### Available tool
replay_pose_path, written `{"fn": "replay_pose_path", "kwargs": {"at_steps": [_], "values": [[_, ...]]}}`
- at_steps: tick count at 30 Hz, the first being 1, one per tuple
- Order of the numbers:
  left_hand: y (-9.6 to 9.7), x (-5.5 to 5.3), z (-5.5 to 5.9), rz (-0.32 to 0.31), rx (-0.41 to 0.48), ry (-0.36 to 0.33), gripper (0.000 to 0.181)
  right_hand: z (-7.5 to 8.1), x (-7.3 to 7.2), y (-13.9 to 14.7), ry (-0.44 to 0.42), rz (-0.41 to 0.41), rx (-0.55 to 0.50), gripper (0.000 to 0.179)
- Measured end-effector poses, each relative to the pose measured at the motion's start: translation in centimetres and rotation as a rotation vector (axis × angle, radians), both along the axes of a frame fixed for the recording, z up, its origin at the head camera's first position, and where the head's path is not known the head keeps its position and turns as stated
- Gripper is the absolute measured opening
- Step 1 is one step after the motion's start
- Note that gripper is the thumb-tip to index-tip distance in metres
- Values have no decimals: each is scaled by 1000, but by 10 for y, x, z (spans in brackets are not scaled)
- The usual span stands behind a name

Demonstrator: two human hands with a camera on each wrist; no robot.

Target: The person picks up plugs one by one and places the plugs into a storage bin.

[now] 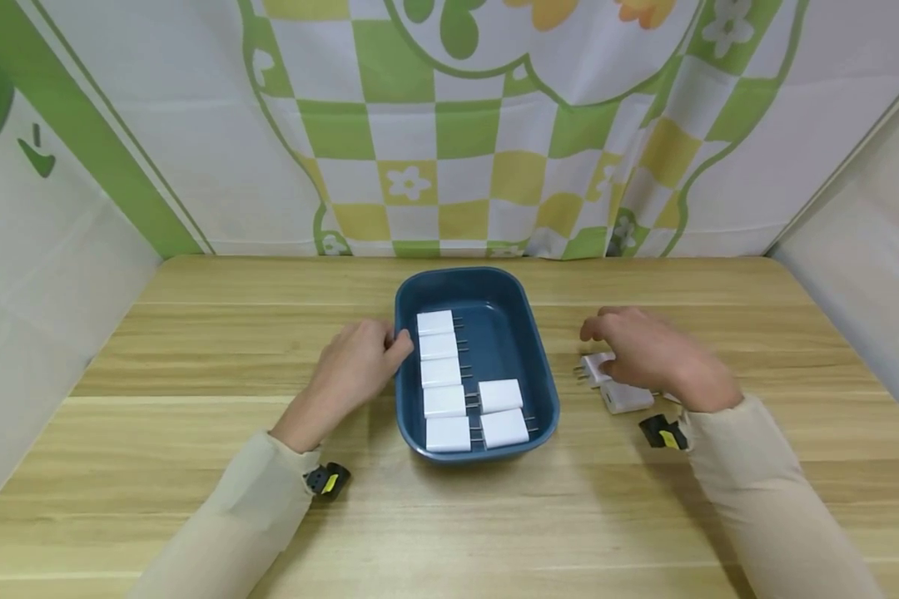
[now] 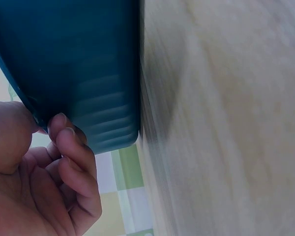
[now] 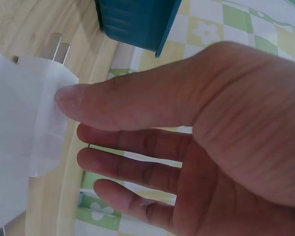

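Note:
A dark blue plastic bin (image 1: 494, 343) stands on the table. My left hand (image 1: 361, 358) grips its left rim between thumb and curled fingers (image 2: 71, 147). Inside lie white plug chargers: a column of several (image 1: 438, 347) along the left wall, prongs to the right, and two more (image 1: 500, 396) beside them at the near right. Right of the bin, my right hand (image 1: 648, 353) hovers over loose chargers. Its thumb reaches the side of one charger (image 3: 49, 113), while the other fingers are extended beyond it. Another charger (image 1: 626, 398) lies just nearer, and a further one is mostly hidden below the wrist.
The wood-grain table (image 1: 449, 532) ends at the back against a green, yellow and white checked curtain (image 1: 464, 175). White cloth walls close in the left and right sides. Each wrist carries a small black camera (image 1: 328, 480).

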State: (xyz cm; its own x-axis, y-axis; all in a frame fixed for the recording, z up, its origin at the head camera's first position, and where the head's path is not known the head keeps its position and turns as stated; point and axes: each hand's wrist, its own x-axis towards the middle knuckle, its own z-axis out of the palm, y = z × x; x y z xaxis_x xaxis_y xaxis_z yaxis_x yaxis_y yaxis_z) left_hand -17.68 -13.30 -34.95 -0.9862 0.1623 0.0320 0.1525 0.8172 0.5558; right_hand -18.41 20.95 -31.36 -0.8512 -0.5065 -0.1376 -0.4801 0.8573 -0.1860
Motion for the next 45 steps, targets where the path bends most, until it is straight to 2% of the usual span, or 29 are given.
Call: {"fn": "replay_pose_path", "kwargs": {"at_steps": [19, 24, 45], "values": [[0, 0, 0, -4, -1, 0, 43, 0, 0, -4, -48, -24, 34, 45], [0, 0, 0, -2, 2, -3, 43, -3, -1, -5, -42, -13, 60, 43], [0, 0, 0, -8, 8, -10, 42, -11, -3, -4, -39, -5, 42, 36]]}}
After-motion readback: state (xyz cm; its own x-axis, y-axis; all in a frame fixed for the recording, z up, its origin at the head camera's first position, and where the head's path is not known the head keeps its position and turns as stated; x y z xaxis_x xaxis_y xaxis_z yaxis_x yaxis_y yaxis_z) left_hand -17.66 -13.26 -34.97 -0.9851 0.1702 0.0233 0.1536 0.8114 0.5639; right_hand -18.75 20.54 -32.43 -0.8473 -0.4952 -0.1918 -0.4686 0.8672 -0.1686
